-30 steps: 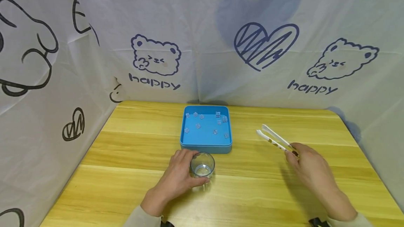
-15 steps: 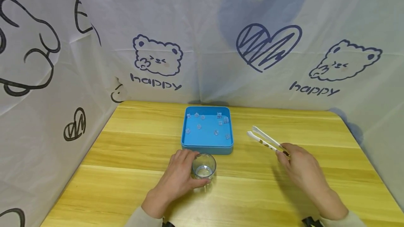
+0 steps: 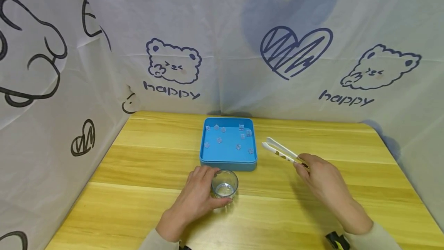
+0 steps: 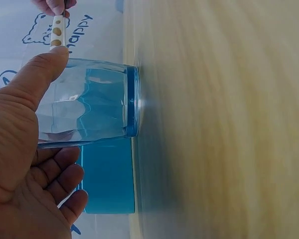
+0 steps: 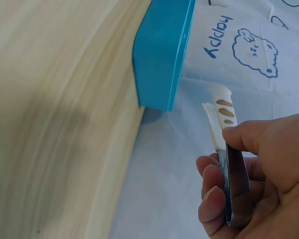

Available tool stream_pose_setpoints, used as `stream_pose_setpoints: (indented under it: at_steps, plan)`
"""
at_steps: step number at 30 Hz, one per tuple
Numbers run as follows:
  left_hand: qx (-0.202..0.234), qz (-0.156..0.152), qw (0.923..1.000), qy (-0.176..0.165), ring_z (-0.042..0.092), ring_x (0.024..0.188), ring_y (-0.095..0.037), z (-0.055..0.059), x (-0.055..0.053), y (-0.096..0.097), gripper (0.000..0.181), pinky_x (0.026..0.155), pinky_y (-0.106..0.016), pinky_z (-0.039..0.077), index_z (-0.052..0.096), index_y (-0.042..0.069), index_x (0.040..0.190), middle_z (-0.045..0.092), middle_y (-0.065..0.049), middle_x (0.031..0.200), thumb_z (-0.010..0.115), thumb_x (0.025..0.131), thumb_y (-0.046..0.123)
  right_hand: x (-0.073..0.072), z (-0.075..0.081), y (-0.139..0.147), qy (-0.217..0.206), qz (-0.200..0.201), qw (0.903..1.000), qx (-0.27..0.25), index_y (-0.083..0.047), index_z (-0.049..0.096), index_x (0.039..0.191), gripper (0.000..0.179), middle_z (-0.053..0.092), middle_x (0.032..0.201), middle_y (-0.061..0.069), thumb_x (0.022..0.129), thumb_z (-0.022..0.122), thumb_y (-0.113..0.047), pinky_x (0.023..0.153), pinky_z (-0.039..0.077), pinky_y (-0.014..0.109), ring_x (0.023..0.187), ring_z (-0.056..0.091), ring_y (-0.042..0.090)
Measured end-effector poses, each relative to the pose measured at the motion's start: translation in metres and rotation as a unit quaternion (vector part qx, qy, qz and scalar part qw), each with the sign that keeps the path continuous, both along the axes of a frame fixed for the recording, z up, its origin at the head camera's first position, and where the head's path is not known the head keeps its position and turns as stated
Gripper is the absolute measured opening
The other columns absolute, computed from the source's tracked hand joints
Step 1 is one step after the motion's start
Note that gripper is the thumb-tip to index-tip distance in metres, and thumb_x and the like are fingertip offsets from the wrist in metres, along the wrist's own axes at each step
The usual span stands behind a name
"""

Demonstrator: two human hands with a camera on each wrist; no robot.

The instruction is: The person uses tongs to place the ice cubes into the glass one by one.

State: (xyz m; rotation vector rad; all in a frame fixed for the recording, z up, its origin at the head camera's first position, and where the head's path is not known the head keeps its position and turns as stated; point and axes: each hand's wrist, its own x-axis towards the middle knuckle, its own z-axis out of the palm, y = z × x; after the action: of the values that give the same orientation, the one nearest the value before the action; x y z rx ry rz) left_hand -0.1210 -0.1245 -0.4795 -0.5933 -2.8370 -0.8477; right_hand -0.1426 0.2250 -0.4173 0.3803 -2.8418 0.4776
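My left hand (image 3: 197, 194) grips a clear drinking glass (image 3: 227, 182) near its rim, thumb on the near side and fingers on the far side. The glass (image 4: 104, 102) stands upright on the table and looks to hold nothing. In my right hand (image 3: 324, 176) is a pair of white tongs (image 3: 282, 151) with brown spots, pinched between thumb and fingers. The tips of the tongs (image 5: 223, 112) are apart, with nothing between them, to the right of a square blue box (image 3: 229, 165). Several small clear cubes (image 3: 219, 140) lie scattered inside that box.
The wood-grain table (image 3: 138, 153) runs back to a white cloth (image 3: 229, 30) printed with bears and hearts. Another stretch of cloth (image 3: 38, 126) hangs along the left side. Directly in front of the box stands the glass.
My right hand has moved left with the tongs, bringing their tips closer to the blue box. The left hand still holds the glass in the same place.
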Motion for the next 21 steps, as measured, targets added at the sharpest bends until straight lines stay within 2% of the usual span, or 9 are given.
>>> stream_pose_setpoints:
  at_steps: [11,21]
  plan:
    - [-0.003,0.003,1.0000,0.005,0.055,0.113,-0.023,-0.001,0.000,0.000,0.083,0.104,-0.047,0.046,0.062,0.007,0.134,0.063,-0.004,0.124,0.095,0.073,0.051,-0.013,0.006,-0.018,0.005,0.013,0.9997,0.019,-0.004,0.073,0.113,0.023,0.066,0.081,0.003,0.101,0.071,-0.024,0.052,0.041,0.034,0.060,0.046,0.014]
    - [0.003,0.005,1.0000,-0.008,0.055,0.117,-0.026,-0.002,0.000,0.000,0.082,0.106,-0.050,0.046,0.062,0.007,0.135,0.064,-0.006,0.127,0.096,0.073,0.050,-0.028,0.007,-0.034,0.016,0.028,0.9990,0.032,-0.003,0.073,0.105,0.021,0.064,0.078,0.003,0.100,0.073,-0.023,0.053,0.044,0.035,0.060,0.049,0.016]
